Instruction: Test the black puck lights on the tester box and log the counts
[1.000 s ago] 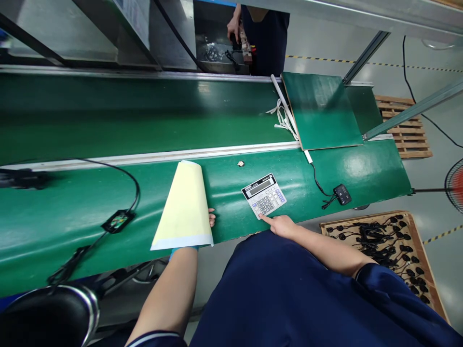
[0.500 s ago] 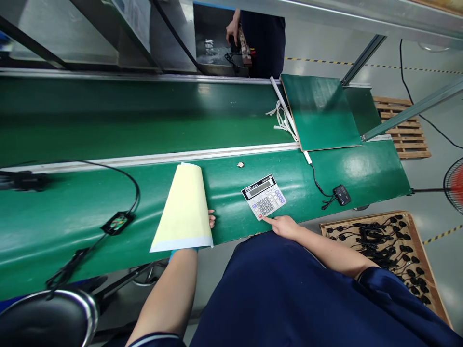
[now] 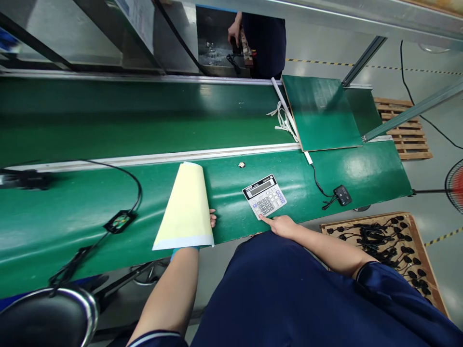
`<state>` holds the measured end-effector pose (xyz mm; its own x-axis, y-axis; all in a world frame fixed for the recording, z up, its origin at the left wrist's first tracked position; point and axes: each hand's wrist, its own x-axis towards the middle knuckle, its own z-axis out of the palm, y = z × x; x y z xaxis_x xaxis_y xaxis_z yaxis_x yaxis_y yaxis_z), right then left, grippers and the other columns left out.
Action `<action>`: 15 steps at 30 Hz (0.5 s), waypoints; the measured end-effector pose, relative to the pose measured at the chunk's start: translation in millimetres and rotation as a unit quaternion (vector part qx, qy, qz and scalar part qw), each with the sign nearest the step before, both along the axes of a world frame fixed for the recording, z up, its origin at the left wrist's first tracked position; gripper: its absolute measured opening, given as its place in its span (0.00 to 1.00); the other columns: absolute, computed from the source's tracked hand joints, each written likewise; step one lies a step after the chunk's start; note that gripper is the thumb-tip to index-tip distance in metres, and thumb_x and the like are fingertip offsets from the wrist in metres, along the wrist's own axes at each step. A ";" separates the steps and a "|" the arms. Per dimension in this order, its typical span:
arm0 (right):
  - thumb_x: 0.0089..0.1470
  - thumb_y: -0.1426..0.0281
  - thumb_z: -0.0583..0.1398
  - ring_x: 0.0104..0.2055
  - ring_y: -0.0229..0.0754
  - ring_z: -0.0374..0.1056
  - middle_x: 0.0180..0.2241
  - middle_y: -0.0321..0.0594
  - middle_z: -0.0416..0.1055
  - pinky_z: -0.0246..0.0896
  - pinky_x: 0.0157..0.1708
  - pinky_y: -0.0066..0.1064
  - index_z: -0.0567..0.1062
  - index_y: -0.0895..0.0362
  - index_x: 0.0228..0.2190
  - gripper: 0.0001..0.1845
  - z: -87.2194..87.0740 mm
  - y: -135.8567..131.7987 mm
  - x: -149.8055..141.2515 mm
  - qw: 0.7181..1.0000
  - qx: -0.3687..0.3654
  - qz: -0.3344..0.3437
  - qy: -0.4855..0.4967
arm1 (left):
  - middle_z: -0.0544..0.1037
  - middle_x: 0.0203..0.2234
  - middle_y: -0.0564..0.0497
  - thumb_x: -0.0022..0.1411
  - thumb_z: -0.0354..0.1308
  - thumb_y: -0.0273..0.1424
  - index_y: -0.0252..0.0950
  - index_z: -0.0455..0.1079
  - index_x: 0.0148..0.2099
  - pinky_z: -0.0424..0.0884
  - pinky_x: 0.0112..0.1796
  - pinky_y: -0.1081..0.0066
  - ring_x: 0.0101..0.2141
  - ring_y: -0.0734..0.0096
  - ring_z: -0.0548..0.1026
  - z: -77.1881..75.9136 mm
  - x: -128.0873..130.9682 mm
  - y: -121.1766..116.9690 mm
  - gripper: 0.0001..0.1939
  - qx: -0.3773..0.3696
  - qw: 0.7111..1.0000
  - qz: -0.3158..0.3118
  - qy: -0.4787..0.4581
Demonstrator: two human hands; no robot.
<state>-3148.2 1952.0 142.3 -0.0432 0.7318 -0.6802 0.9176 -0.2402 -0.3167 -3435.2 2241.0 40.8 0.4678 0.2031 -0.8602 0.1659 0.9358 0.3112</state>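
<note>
A grey desk calculator (image 3: 265, 196) lies on the green bench (image 3: 90, 212) near its front edge. My right hand (image 3: 282, 225) rests just below it, forefinger stretched out onto the calculator's bottom left keys, other fingers curled. My left hand (image 3: 211, 218) is mostly hidden behind a curled pale yellow sheaf of paper (image 3: 186, 207) that it holds up from the bench; only a fingertip or two show at the paper's right edge.
A black cable with a small open circuit module (image 3: 118, 220) runs along the left of the bench. A black adapter (image 3: 342, 194) lies at the right. A wooden crate of black cables (image 3: 383, 241) stands on the floor. Another person (image 3: 262, 38) works beyond the conveyor.
</note>
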 end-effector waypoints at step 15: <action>0.67 0.64 0.48 0.43 0.50 0.76 0.43 0.45 0.80 0.68 0.43 0.37 0.51 0.47 0.71 0.33 15.4 13.9 -3.1 0.997 0.035 -0.064 0.000 | 0.79 0.28 0.35 0.66 0.51 0.41 0.26 0.75 0.45 0.74 0.25 0.59 0.26 0.54 0.76 -5.6 -4.1 -0.4 0.22 0.050 0.998 -0.031 -0.029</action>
<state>-3151.3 1965.9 157.8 0.0542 0.7767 -0.6275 0.8809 -0.3332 -0.3363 -3439.3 2240.7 35.2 0.5307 0.2558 -0.8080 0.2005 0.8884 0.4129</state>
